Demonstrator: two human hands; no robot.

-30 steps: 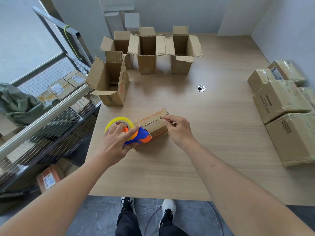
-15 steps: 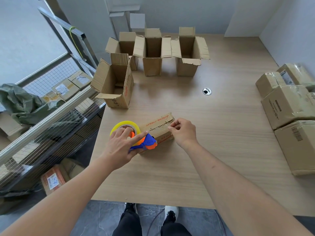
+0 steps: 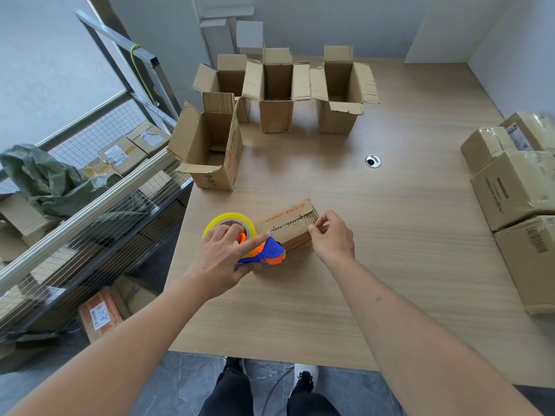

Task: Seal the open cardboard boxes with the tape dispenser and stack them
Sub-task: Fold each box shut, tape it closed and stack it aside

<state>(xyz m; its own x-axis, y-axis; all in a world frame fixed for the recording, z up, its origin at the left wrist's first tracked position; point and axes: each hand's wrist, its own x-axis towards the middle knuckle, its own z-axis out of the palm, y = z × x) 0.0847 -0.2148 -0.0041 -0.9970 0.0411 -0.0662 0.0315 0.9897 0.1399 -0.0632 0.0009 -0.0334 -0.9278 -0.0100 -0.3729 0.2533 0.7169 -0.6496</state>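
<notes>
Closed box (image 3: 288, 228) pinched by right hand (image 3: 332, 238); tape dispenser (image 3: 252, 244) gripped in left hand (image 3: 219, 256), forefinger outstretched.

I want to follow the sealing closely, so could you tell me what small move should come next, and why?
Probably pull the tape dispenser leftward along the closed box: the left hand grips it at the near end, while the right hand pinches the far end.

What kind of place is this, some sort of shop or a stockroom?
Most likely a small packing or shipping room. Open cardboard boxes wait on a wooden table, sealed boxes are piled at its right edge, and labelled parcels lie on a wire rack to the left.
</notes>
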